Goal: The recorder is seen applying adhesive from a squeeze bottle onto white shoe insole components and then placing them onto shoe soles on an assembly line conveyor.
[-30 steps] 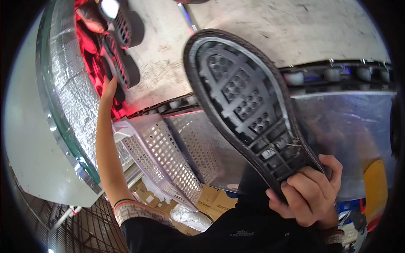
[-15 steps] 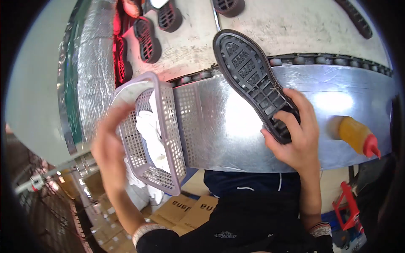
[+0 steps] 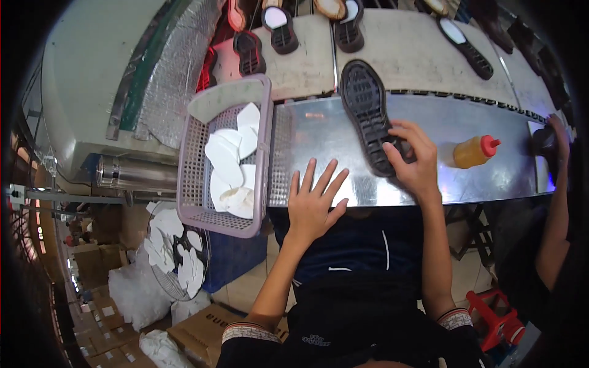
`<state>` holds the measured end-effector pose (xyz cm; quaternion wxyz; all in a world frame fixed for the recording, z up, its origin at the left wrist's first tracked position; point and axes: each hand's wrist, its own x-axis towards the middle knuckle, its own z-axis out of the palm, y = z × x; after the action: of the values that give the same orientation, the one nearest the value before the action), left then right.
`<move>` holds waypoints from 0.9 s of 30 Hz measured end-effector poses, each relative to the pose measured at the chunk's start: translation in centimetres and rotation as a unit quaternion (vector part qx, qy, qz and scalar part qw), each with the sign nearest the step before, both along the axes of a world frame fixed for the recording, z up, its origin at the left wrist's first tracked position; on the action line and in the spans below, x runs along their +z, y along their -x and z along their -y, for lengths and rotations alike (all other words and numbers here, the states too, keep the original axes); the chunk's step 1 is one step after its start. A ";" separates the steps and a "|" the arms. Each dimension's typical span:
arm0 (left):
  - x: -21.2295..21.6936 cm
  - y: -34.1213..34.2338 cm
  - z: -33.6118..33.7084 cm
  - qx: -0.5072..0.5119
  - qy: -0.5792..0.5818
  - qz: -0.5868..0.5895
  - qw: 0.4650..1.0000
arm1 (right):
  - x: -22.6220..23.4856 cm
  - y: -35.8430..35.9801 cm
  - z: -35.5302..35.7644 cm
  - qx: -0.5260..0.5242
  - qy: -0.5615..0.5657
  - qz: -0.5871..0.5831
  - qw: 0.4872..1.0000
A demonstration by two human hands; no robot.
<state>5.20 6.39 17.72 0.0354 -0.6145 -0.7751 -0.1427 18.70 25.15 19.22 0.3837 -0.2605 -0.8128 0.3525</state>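
My right hand [image 3: 418, 161] grips the heel end of a black rubber shoe sole [image 3: 363, 101], thumb on one side and fingers on the other. The sole's gridded, hollow face is turned up and its toe points away from me, over the metal tabletop [image 3: 313, 132]. Fingers spread, my left hand [image 3: 313, 205] is at the table's near edge with nothing in it. Left of that hand stands a lilac plastic basket [image 3: 265, 122] holding several white flat sole-shaped pieces [image 3: 227, 161]. To the right of the sole lies a squeeze bottle [image 3: 469, 154] with yellowish contents and a red cap.
Beyond the table runs a pale conveyor [image 3: 417, 58] carrying several black soles, one with a white insert [image 3: 277, 24]. Another person's arm [image 3: 555, 214] is at the far right. A fan guard [image 3: 178, 260] with white pieces, cardboard boxes [image 3: 202, 328] and a red stool [image 3: 491, 319] are below.
My left hand has moved right, from over the basket to the table's near edge, and its fingers are spread. My right hand still holds the sole. The view has shifted.
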 end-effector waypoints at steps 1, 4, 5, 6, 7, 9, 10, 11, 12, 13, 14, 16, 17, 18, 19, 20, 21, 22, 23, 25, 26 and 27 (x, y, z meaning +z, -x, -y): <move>-0.2 0.0 0.1 -0.002 -0.005 -0.001 1.000 | -0.3 0.2 0.0 -0.005 -0.013 -0.002 1.000; -0.1 0.1 0.6 -0.005 -0.005 0.003 1.000 | -1.2 0.5 -0.2 -0.043 0.075 -0.034 0.996; 0.3 0.1 0.8 -0.003 0.002 0.011 1.000 | -1.3 0.7 -0.4 -0.053 0.092 -0.018 0.994; 0.4 -0.3 1.1 -0.002 -0.002 0.017 1.000 | -1.5 0.7 -0.5 -0.062 0.110 -0.001 0.992; 0.4 0.0 1.0 -0.004 0.003 0.021 1.000 | -1.5 1.0 -0.6 -0.064 0.112 -0.003 0.992; 0.4 0.3 0.9 -0.007 0.025 0.039 0.999 | -1.9 1.1 -0.8 -0.059 0.100 0.003 0.993; 0.6 0.4 1.0 -0.003 0.024 0.043 0.999 | -2.0 1.1 -0.6 -0.053 0.097 0.010 0.994; 0.7 0.4 1.1 -0.007 0.033 0.041 0.999 | -2.1 1.1 -0.5 -0.060 0.112 0.004 0.992; 0.9 0.6 1.1 -0.012 0.042 0.040 0.998 | -2.1 1.2 -0.6 -0.056 0.113 0.008 0.992; 1.0 1.0 0.7 -0.017 0.049 0.039 0.998 | -2.0 1.2 -0.9 -0.058 0.132 0.005 0.990; 1.2 0.9 0.8 -0.016 0.049 0.040 0.998 | -1.9 1.3 -1.1 -0.061 0.151 0.002 0.987; 1.2 0.5 1.0 -0.023 0.065 0.065 0.996 | -1.9 1.0 -0.8 -0.065 0.150 0.021 0.986; 1.2 0.5 0.8 -0.025 0.072 0.069 0.995 | -1.9 1.0 -1.0 -0.071 0.148 0.038 0.986; 1.3 0.6 0.5 -0.027 0.071 0.070 0.995 | -1.7 1.3 -1.5 -0.073 0.148 0.039 0.986; 1.4 0.3 0.7 -0.026 0.078 0.081 0.993 | -1.6 1.1 -1.3 -0.080 0.110 0.084 0.987; 1.6 0.2 0.6 -0.027 0.086 0.092 0.992 | -1.5 0.9 -1.1 -0.087 0.073 0.129 0.985; 1.9 0.6 0.2 -0.018 0.097 0.095 0.991 | -1.4 1.5 -1.8 -0.069 0.064 0.131 0.987; 2.3 0.8 0.6 -0.018 0.086 0.093 0.992 | -1.1 1.8 -1.7 -0.052 0.078 0.114 0.989; 2.4 0.9 0.8 -0.012 0.088 0.094 0.992 | -0.2 2.5 -1.8 -0.053 0.101 0.135 0.984; 2.4 1.0 0.9 -0.005 0.094 0.091 0.991 | 0.1 2.7 -2.3 -0.052 0.125 0.151 0.979; 2.4 0.9 0.8 -0.004 0.095 0.087 0.992 | -0.4 2.4 -3.0 -0.038 0.152 0.149 0.976; 2.3 0.6 0.4 -0.012 0.096 0.094 0.991 | -0.7 2.2 -3.5 -0.022 0.178 0.146 0.973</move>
<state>4.61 5.94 20.06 -0.0981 -0.6079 -0.7779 -0.1251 16.46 28.62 18.52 0.2161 -0.3910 -0.7781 0.4415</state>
